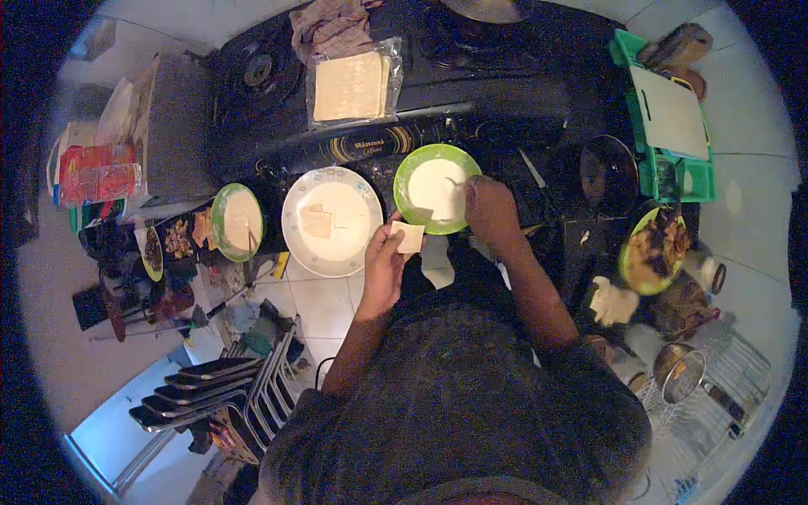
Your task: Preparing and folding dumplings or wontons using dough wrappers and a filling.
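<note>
My left hand (384, 262) holds a small square dough wrapper (407, 237) between thumb and fingers, just below a green-rimmed bowl (401, 192). My right hand (492, 205) is at the bowl's right edge, its fingers closed on what looks like a spoon (452, 183) whose end reaches the white contents. Left of the bowl stands a patterned white plate (290, 218) holding white powder, with a few wrapper squares (317, 223) on it. Behind, on the black stove, lies a clear plastic packet of larger square wrappers (349, 86).
A small green-rimmed dish (218, 224) with a pale mixture and a utensil stands at left. At right are a knife (532, 167), a green plate of browned food (631, 278), a green basket (637, 139) with a white board and a wire rack (726, 385). A cloth (331, 28) lies behind the packet.
</note>
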`<state>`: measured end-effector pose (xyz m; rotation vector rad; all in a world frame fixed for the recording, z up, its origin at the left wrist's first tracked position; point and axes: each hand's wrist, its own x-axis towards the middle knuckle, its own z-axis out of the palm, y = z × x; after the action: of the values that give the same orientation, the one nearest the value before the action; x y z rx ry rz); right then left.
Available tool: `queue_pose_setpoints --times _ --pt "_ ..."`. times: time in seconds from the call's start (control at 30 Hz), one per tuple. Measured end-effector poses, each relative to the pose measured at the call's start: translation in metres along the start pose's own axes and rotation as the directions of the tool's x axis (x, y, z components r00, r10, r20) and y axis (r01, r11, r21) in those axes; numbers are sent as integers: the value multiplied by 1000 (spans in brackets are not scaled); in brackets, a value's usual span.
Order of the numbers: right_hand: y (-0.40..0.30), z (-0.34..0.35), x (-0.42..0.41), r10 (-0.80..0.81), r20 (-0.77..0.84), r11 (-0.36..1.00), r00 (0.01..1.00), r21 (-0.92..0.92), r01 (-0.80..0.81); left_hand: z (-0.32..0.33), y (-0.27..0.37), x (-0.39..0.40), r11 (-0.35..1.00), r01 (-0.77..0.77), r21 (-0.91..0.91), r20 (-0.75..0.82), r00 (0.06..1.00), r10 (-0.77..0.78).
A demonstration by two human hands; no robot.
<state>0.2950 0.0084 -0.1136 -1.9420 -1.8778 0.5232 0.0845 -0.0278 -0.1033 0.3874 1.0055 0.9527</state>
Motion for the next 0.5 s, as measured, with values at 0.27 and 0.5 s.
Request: queue_pose_setpoints --times 0.27,0.5 --pt "11 -6 0 164 134 922 977 333 -200 3 0 -16 987 -158 22 -133 978 159" --pt "21 -11 -2 40 22 965 999 259 -44 6 8 -22 991 -133 -9 -153 980 130"
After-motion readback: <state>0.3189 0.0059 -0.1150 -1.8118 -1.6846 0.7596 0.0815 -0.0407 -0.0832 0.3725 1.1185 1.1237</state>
